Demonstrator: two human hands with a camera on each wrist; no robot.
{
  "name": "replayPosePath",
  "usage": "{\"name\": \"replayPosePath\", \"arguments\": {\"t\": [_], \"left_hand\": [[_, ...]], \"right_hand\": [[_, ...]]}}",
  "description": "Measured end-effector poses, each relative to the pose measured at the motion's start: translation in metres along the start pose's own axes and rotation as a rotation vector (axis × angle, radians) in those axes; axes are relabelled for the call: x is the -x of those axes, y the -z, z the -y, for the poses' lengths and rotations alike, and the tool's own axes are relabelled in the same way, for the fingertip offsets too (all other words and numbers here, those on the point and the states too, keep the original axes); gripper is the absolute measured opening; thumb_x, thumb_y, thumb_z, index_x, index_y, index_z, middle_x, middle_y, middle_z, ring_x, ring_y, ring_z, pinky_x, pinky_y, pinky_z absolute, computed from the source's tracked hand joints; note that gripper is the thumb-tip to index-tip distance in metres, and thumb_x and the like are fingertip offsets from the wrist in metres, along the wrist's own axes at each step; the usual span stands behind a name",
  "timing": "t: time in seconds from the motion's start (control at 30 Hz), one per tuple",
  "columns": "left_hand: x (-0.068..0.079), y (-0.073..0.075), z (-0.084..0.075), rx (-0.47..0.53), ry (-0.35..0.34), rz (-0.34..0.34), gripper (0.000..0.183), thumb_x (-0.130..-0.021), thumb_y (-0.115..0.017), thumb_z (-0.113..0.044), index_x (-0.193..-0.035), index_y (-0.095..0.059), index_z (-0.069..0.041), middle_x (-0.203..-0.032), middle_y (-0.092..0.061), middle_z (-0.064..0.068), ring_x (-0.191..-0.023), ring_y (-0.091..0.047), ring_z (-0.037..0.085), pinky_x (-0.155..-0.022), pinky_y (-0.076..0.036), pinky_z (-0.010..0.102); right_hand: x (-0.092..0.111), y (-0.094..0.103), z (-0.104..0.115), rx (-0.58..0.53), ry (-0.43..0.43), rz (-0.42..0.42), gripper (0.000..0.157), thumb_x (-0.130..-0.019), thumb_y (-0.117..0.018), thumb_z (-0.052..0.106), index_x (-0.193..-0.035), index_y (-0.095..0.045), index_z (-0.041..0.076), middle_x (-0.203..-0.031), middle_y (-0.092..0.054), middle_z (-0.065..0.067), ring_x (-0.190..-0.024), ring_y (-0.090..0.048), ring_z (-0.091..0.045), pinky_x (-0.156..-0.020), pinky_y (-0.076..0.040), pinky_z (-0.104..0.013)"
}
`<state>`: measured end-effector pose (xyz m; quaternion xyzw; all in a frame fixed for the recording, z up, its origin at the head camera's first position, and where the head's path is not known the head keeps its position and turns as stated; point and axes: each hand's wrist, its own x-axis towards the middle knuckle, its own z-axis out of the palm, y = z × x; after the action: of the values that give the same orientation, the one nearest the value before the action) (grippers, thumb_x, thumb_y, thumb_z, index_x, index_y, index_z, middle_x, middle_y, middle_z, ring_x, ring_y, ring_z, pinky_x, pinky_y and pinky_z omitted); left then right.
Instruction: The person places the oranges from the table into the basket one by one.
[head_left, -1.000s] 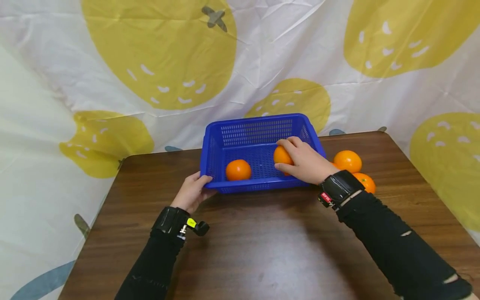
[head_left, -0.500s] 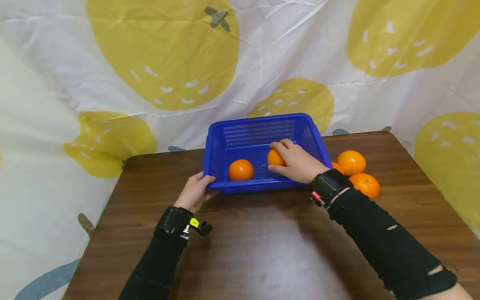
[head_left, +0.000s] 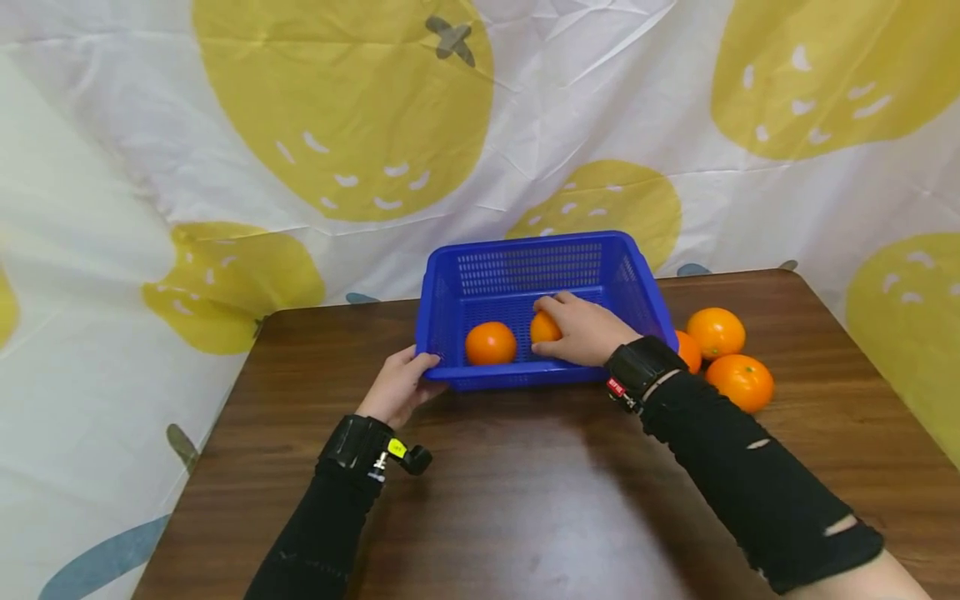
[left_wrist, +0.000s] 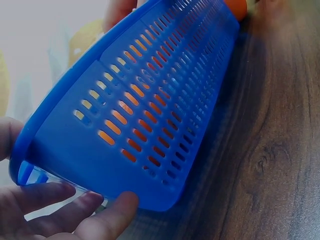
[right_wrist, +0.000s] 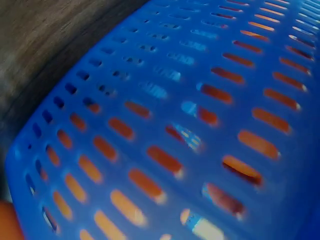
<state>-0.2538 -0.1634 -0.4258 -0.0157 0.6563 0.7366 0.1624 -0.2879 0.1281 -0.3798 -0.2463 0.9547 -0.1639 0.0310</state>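
A blue slotted plastic basket stands near the back of the table. My left hand grips its front left corner, thumb over the rim and fingers against the outer wall, as the left wrist view also shows. Inside, one orange rests at the left. Just right of it, my right hand reaches over the front rim and holds a second orange low in the basket; the palm side is hidden. Through the slots in the right wrist view, orange patches show, but the right fingers are mostly hidden.
To the right of the basket sit three oranges close together: a front one, a back one and one partly hidden behind the right wrist. A fruit-patterned cloth hangs behind the brown wooden table.
My right hand has carried its orange leftward and down in the basket, closer to the other orange. The left hand keeps its grip on the corner. The whole view has shifted slightly.
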Motion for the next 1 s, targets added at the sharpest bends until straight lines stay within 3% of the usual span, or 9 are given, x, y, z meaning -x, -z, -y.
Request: {"name": "replayPosePath", "arguments": {"t": [0.33, 0.67, 1.0], "left_hand": [[0.001, 0.0, 0.0, 0.009, -0.014, -0.006, 0.046, -0.092, -0.049, -0.012, -0.134, -0.041, 0.002, -0.138, -0.043, 0.023, -0.107, -0.054, 0.028, -0.096, -0.042, 0.05], [0.002, 0.0, 0.001, -0.001, -0.021, 0.015, 0.046, -0.092, -0.046, -0.012, -0.135, -0.039, 0.003, -0.139, -0.042, 0.025, -0.108, -0.054, 0.029, -0.095, -0.042, 0.051], [0.003, -0.001, -0.002, -0.003, -0.002, -0.001, 0.047, -0.092, -0.048, -0.014, -0.136, -0.04, 0.0, -0.14, -0.043, 0.021, -0.111, -0.052, 0.029, -0.095, -0.043, 0.051]], "right_hand": [[-0.01, -0.007, -0.002, -0.011, -0.05, 0.089, 0.054, -0.078, -0.062, 0.049, -0.12, -0.049, 0.018, -0.103, -0.053, -0.008, -0.084, -0.05, -0.023, -0.07, -0.047, -0.038], [-0.016, -0.013, -0.003, -0.008, -0.124, 0.171, 0.057, -0.078, -0.06, 0.053, -0.12, -0.051, 0.016, -0.102, -0.057, -0.006, -0.09, -0.05, -0.024, -0.076, -0.042, -0.044], [-0.017, -0.014, -0.002, -0.017, -0.135, 0.232, 0.058, -0.081, -0.056, 0.053, -0.125, -0.049, 0.016, -0.109, -0.059, -0.007, -0.096, -0.049, -0.025, -0.083, -0.04, -0.049]]}}
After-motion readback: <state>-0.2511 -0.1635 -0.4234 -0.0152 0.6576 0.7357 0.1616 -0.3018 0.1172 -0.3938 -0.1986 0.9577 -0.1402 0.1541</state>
